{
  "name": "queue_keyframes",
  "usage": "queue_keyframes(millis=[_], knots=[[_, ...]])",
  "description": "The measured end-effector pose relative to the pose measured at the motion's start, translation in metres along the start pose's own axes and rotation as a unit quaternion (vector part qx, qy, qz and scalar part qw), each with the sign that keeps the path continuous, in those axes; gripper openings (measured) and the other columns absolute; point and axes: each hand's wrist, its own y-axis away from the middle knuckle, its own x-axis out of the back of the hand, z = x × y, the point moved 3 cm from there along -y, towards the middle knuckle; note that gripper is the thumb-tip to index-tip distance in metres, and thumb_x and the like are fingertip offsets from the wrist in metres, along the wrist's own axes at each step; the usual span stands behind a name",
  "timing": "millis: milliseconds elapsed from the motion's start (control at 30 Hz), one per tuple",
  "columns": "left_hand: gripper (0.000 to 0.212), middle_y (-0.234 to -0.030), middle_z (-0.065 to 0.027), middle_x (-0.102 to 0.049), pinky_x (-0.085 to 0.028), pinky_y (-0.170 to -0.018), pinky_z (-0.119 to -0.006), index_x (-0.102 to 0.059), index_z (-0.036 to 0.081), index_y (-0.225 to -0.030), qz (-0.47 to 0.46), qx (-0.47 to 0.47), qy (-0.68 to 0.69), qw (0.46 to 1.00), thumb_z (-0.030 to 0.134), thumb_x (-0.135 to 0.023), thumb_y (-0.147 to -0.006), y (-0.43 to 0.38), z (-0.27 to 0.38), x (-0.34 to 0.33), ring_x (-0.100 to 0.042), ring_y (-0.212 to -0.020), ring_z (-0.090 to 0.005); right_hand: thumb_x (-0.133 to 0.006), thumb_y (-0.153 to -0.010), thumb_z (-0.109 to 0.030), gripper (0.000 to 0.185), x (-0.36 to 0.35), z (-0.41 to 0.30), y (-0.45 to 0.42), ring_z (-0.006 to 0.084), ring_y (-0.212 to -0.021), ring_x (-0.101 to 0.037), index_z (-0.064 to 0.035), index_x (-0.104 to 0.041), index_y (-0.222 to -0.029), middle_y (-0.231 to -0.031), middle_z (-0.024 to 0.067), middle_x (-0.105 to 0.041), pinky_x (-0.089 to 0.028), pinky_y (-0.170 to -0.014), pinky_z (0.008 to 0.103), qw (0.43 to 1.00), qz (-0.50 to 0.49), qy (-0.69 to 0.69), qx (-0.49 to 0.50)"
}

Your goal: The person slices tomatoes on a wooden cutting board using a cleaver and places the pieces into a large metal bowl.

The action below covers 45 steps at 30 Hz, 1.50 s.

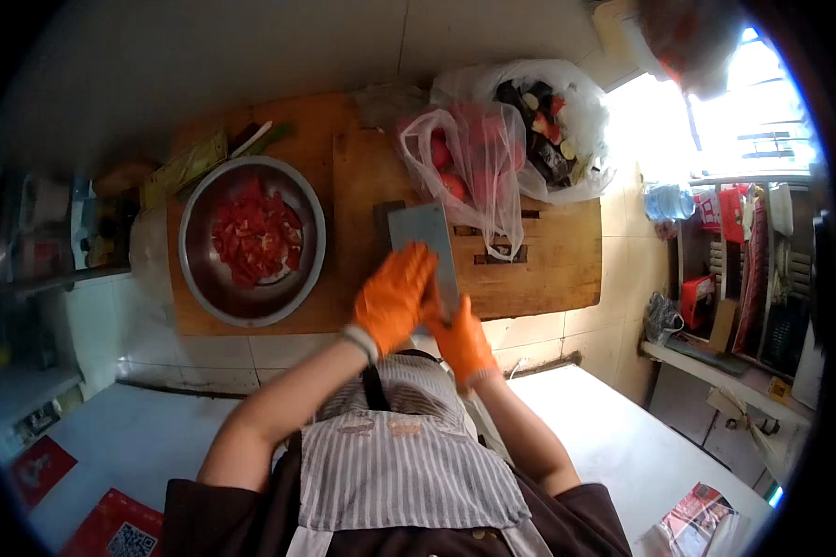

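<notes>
My right hand (463,341), in an orange glove, grips the handle end of a cleaver (423,226) over the near edge of the wooden cutting board (557,282). The broad blade points away from me. My left hand (396,296), also gloved in orange, lies against the left side of the blade; whether its fingers hold anything is hidden. Left of it stands a steel bowl (251,318) with cut red pieces, apparently tomato (254,233). Beyond the blade, a thin plastic bag (484,181) holds round red tomatoes (453,184).
At the back right, an open white bag (585,104) holds vegetable scraps (547,129). A knife (252,138) lies behind the bowl near a green item. A shelf with baskets (731,212) stands at the right, below a bright barred window.
</notes>
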Motion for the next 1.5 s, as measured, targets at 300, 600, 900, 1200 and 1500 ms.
queue_keyframes(millis=[300, 600, 900, 1200, 1500], knots=[[0.079, -0.170, -0.0160, -0.039, -0.037, -0.126, -0.047, -0.042, 0.011, -0.163, 0.030, -0.033, -0.027, 0.999, 0.041, -0.072, -0.097, -0.080, -0.058, 0.041, -0.042, -0.152, -0.0411, -0.072, -0.096, -0.050, 0.063, 0.019, -0.073, -0.072, 0.0528, -0.108, -0.069, -0.0009, -0.048, -0.128, -0.110, 0.0327, -0.074, -0.057, -0.086, 0.0546, 0.999, 0.014, 0.012, -0.045], [0.080, -0.171, -0.0194, -0.037, -0.034, -0.129, -0.047, -0.041, 0.009, -0.164, -0.007, -0.034, 0.015, 0.999, 0.038, -0.073, -0.097, -0.018, -0.017, 0.004, -0.039, -0.155, -0.0377, -0.067, -0.099, -0.057, 0.077, -0.004, -0.001, -0.010, 0.0556, -0.107, -0.068, 0.0033, -0.044, -0.141, -0.111, 0.0358, -0.072, -0.056, -0.086, 0.0576, 0.999, 0.006, -0.010, -0.037], [0.083, -0.171, -0.0195, -0.036, -0.033, -0.129, -0.048, -0.040, 0.008, -0.164, 0.003, -0.044, 0.035, 0.998, 0.041, -0.073, -0.096, 0.006, -0.011, -0.007, -0.040, -0.155, -0.0407, -0.068, -0.099, -0.055, 0.072, 0.003, 0.001, 0.009, 0.0532, -0.111, -0.069, 0.0006, -0.043, -0.137, -0.117, 0.0350, -0.072, -0.056, -0.090, 0.0554, 0.999, -0.021, -0.003, -0.041], [0.084, -0.171, -0.0165, -0.037, -0.033, -0.129, -0.049, -0.040, 0.009, -0.165, 0.002, -0.050, -0.035, 0.998, 0.043, -0.072, -0.096, -0.064, -0.063, 0.035, -0.039, -0.155, -0.0378, -0.069, -0.098, -0.056, 0.078, 0.012, -0.066, -0.084, 0.0536, -0.112, -0.068, 0.0017, -0.040, -0.140, -0.115, 0.0359, -0.072, -0.056, -0.090, 0.0554, 0.999, -0.020, 0.016, -0.021], [0.078, -0.169, -0.0186, -0.040, -0.029, -0.131, -0.048, -0.046, 0.007, -0.160, 0.011, -0.033, 0.014, 0.999, 0.040, -0.073, -0.095, 0.007, -0.005, -0.010, -0.040, -0.155, -0.0364, -0.070, -0.097, -0.059, 0.073, 0.012, -0.006, 0.002, 0.0568, -0.102, -0.070, -0.0012, -0.044, -0.133, -0.107, 0.0360, -0.073, -0.056, -0.088, 0.0581, 1.000, -0.016, 0.023, -0.004]])
